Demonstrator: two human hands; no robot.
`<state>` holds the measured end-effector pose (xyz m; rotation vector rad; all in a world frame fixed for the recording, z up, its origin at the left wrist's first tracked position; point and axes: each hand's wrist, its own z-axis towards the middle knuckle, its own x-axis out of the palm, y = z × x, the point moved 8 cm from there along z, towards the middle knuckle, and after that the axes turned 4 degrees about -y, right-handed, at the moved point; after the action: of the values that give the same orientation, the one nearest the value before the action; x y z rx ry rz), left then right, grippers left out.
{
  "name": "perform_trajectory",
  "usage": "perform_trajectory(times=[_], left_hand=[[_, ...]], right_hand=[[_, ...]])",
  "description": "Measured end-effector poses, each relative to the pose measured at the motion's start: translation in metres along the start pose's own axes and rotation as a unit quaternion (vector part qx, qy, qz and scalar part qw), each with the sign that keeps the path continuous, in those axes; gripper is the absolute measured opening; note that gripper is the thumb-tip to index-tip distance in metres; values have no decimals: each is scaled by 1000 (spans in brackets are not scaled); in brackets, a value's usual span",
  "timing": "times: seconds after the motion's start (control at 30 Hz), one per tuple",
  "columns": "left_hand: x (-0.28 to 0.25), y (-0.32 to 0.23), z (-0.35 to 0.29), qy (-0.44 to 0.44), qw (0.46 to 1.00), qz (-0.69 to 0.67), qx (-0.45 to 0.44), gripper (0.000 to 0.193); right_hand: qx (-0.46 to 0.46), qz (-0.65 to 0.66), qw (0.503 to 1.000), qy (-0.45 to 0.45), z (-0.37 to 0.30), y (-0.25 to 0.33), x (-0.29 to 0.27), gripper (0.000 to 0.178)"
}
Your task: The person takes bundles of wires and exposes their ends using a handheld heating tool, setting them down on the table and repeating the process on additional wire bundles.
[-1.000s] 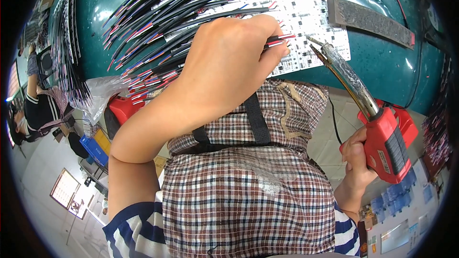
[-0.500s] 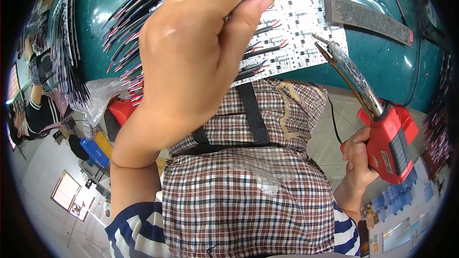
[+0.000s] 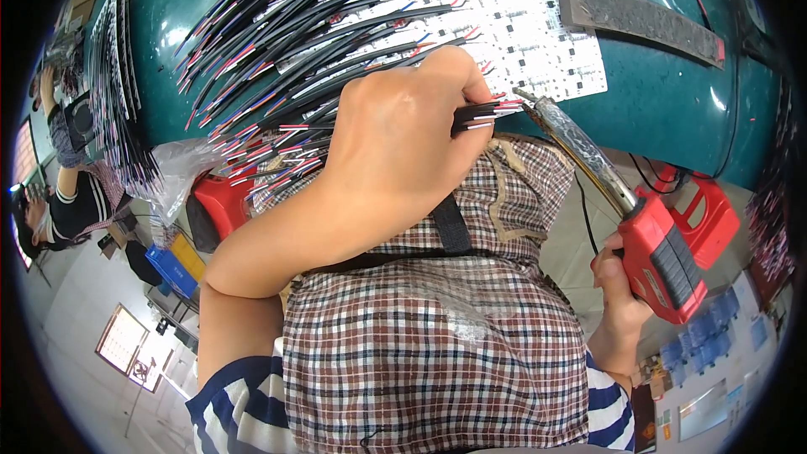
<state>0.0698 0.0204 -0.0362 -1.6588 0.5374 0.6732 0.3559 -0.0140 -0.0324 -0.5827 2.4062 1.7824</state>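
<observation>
My left hand [image 3: 403, 130] is closed on a small bundle of black cables [image 3: 472, 117], whose red and white wire ends point right from between thumb and fingers. My right hand [image 3: 620, 290] grips a red-bodied soldering gun [image 3: 664, 261], its metal barrel slanting up and left. The gun's tip [image 3: 523, 94] is close to the held wire ends, at the near edge of a white circuit board sheet [image 3: 580, 71]; whether they touch I cannot tell. Rows of other black cables [image 3: 336, 38] lie across the sheet, with red, white and blue ends. My left hand hides some of them.
A dark grey bar [image 3: 639, 21] rests across the sheet's right side on the green table [image 3: 672, 113]. More boards with hanging cables [image 3: 113, 84] stand at the left, near a clear plastic bag [image 3: 181, 172]. A co-worker's arm [image 3: 63, 139] shows at far left.
My left hand has come down toward the table's near edge, now with a bundle of cables in its grip. The soldering gun has shifted left, its tip nearing that hand.
</observation>
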Motion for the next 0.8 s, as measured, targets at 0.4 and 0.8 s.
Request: perform_trajectory(times=[0.4,0.8], left_hand=[[-7,-7,1,-4,1000,19,16,18],[-8,-10,1,-34,998,19,41,16]], right_hand=[[-10,25,1000,13,9,15,12,36],[-37,-21,999,0,0,2,-10,37]])
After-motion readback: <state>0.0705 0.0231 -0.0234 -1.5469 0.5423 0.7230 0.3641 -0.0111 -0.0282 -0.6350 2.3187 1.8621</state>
